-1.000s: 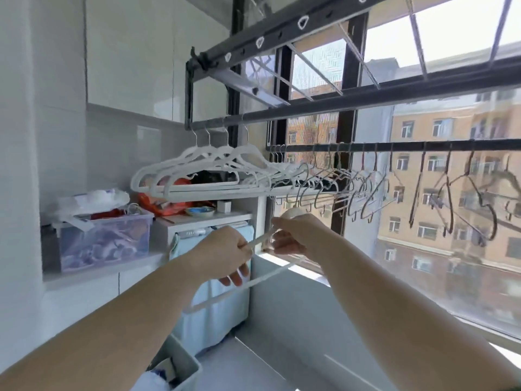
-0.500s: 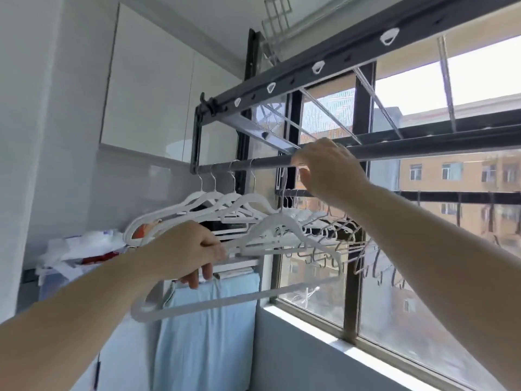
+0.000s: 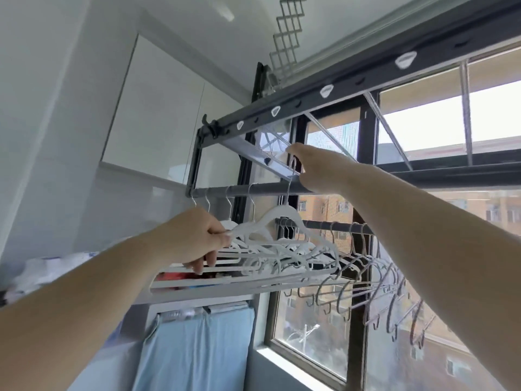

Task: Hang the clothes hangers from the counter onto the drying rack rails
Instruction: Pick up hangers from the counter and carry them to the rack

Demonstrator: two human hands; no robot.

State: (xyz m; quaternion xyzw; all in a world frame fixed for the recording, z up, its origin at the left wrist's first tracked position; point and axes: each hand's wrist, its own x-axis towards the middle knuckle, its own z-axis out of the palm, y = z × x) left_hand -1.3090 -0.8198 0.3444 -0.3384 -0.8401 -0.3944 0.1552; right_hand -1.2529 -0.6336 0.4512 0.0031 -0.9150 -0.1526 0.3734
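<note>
I hold one white hanger [image 3: 284, 218] up at the grey drying rack rail [image 3: 262, 190]. My left hand [image 3: 197, 238] grips its left shoulder, fingers curled round the plastic. My right hand [image 3: 315, 170] is raised to the rail and pinches the hanger's metal hook [image 3: 293, 166], which stands just above the rail. Several other white hangers [image 3: 253, 258] hang from the same rail to the left, bunched behind my left hand. My right hand hides how the hook sits on the rail.
A second rail [image 3: 346, 228] by the window carries several metal hangers [image 3: 375, 280]. A dark upper bar with white eyelets [image 3: 327, 90] runs overhead. Blue cloth [image 3: 197, 348] hangs below the counter [image 3: 42, 266], which holds bags at far left.
Both hands have lifted the white hanger from waist height to the rail. My right hand has brought the hook up to and just above the rail, while my left raised the shoulder.
</note>
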